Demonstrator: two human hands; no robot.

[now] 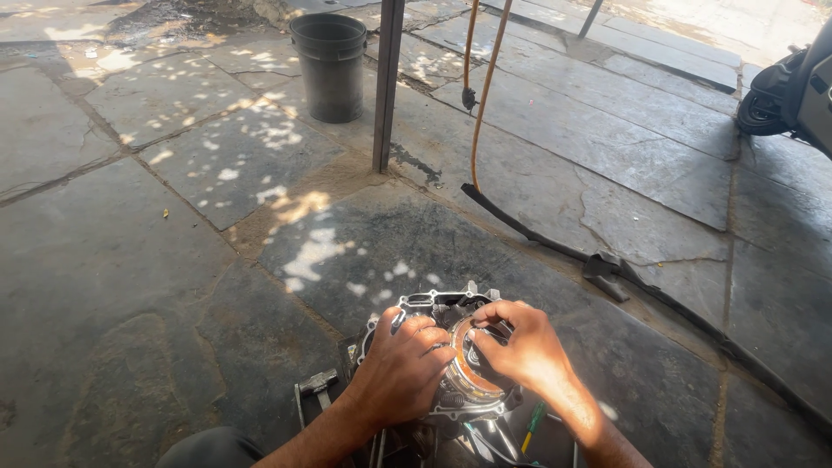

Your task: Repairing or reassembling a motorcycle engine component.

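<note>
Head view, casing: a grey cast-metal engine casing (pixel 433 305) sits on the stone floor (pixel 173 286) right in front of the person, with a coppery ring-shaped part (pixel 462 374) seated in its round opening.
Head view, left hand: the left hand (pixel 400 374) lies on top of the casing, fingers (pixel 422 334) curled and pressed together against the ring's left side.
Head view, right hand: the right hand (pixel 520 347) covers the ring's right side, fingers (pixel 487 314) bent over its upper edge; whether they pinch it or only push, I cannot tell.
Handling: the casing looks heavy, stiff and probably oily, with sharp ribs and bolt lugs; its outer rim seems the safest hold. The ring looks thin, so even pressure from both sides would suit it.
Tools: a hammer (pixel 316 382) lies just left of the casing; a green-handled screwdriver (pixel 533 425) lies below the right wrist.
Container: a dark bucket (pixel 328 68) stands well apart beside a metal post (pixel 387 87); its contents are hidden.
Hose: an orange hose (pixel 482 104) hangs near the post.
</note>
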